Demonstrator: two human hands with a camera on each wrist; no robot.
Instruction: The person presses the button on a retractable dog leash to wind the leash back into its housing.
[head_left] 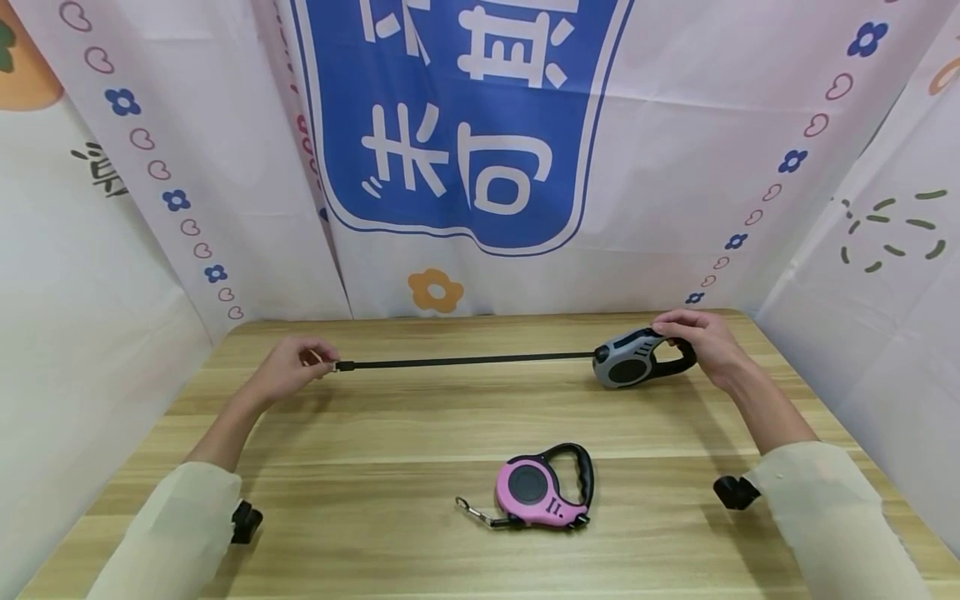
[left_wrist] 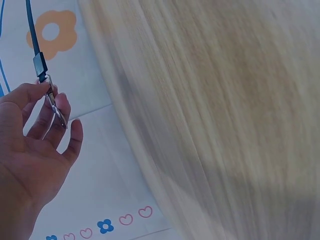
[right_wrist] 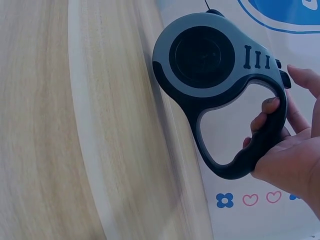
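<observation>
My right hand [head_left: 701, 337] grips the black handle of a grey retractable dog leash [right_wrist: 202, 55], its fingers curled through the loop and the thumb close to the buttons. From the casing a black strap [head_left: 472, 360] runs out straight to the left, stretched above the table. At its far end my left hand [head_left: 292, 367] pinches the metal clip [left_wrist: 55, 107] between thumb and fingers. A second retractable leash, pink and black [head_left: 543, 492], lies on the table nearer to me, with its silver clip [head_left: 472, 511] pointing left.
Under both hands is a wooden table [head_left: 360, 500]. A white cloth with a blue printed sign [head_left: 465, 125] hangs behind its back edge, and white cloth walls [head_left: 862, 250] stand on both sides. Each sleeve has a black wrist camera [head_left: 735, 492].
</observation>
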